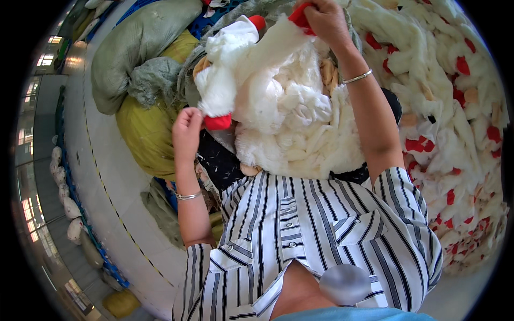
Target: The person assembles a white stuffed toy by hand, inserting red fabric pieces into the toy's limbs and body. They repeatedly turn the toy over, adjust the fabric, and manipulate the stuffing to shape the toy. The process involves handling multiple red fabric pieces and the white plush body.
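My right hand (324, 24), raised at the top, is closed on a red end of a white plush piece (270, 45). Lower and to the left, my left hand (187, 125) pinches the edge of a red fabric tip (218, 122) below white fur. The fur stretches between the two hands, but I cannot tell whether both red ends belong to one piece. Beside it, another white part with a red tip (257, 22) points upward. In front of my body, a heap of cream plush pieces (300, 134) fills an open sack, with tan parts showing among them.
On the right spreads a large pile of white plush pieces (444, 107) with red and tan parts. Stuffed grey-green (142, 45) and yellow-olive sacks (144, 136) stand to the left. Beyond them runs a pale floor (115, 160) with a striped line, and more bundles lie along the far left.
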### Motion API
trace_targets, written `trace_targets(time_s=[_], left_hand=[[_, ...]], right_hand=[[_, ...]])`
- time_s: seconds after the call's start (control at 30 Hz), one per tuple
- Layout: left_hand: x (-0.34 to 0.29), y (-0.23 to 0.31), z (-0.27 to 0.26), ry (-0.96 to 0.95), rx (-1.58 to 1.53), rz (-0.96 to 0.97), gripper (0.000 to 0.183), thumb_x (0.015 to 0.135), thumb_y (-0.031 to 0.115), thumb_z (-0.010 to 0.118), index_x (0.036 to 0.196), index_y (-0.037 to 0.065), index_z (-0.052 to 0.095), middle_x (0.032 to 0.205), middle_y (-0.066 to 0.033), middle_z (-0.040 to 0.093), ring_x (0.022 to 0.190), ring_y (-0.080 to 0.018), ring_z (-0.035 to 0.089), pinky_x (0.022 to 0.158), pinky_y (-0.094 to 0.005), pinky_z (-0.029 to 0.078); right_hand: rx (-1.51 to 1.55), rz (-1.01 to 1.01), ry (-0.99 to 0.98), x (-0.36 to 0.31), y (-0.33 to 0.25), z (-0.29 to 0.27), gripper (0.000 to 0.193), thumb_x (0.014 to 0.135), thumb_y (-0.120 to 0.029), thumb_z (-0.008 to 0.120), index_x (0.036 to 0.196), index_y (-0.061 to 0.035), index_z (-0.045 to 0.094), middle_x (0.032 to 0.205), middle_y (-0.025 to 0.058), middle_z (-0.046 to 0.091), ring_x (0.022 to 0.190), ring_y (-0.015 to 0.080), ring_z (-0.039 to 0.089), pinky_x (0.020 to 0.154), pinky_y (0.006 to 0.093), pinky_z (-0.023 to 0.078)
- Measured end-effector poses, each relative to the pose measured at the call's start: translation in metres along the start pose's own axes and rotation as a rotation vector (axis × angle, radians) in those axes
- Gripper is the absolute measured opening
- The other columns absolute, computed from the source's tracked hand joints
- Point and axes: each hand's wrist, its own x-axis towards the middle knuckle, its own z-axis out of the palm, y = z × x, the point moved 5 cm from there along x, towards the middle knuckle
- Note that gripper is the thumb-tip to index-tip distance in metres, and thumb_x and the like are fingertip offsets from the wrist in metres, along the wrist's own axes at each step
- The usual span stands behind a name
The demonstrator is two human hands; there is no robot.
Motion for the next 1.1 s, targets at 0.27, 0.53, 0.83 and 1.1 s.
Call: trace_targets(time_s=[0.27, 0.53, 0.83, 1.1], left_hand=[[0.015, 0.036, 0.028, 0.018, -0.234, 0.005, 0.019, 0.103, 0.021, 0.048, 0.101, 0.004, 0.055, 0.092, -0.0004, 0.060, 0.082, -0.0076, 0.057, 0.071, -0.0271, 0.053], [0.031, 0.101, 0.047, 0.014, -0.500, 0.149, 0.019, 0.104, 0.023, 0.046, 0.104, 0.005, 0.054, 0.098, -0.0039, 0.064, 0.087, -0.0119, 0.064, 0.074, -0.0288, 0.055], [0.033, 0.109, 0.051, -0.015, -0.483, 0.185, 0.019, 0.103, 0.022, 0.048, 0.107, 0.005, 0.055, 0.099, -0.0039, 0.065, 0.083, -0.0103, 0.064, 0.074, -0.0263, 0.054], [0.003, 0.153, 0.074, -0.062, -0.255, 0.563, 0.020, 0.095, 0.014, 0.063, 0.112, 0.004, 0.058, 0.116, -0.0058, 0.058, 0.094, -0.0094, 0.060, 0.079, -0.0233, 0.052]], right_hand=[[0.099, -0.273, 0.074, -0.011, -0.031, 0.010, 0.021, 0.083, 0.002, 0.043, 0.070, -0.0031, 0.058, 0.060, 0.0029, 0.054, 0.052, 0.0123, 0.052, 0.048, 0.0258, 0.042], [-0.433, -0.440, -0.578, -0.073, -0.031, 0.090, 0.022, 0.081, -0.023, 0.073, 0.091, -0.0048, 0.064, 0.093, 0.0094, 0.061, 0.070, 0.0249, 0.062, 0.065, 0.0360, 0.049], [-0.100, -0.373, -0.450, -0.086, -0.056, 0.098, 0.025, 0.080, -0.017, 0.076, 0.099, -0.0047, 0.064, 0.084, 0.0028, 0.061, 0.065, 0.0110, 0.056, 0.060, 0.0271, 0.047], [0.273, -0.077, -0.501, -0.080, -0.035, 0.109, 0.019, 0.088, -0.005, 0.070, 0.104, -0.0018, 0.061, 0.087, -0.0019, 0.064, 0.081, 0.0044, 0.061, 0.071, 0.0208, 0.051]])
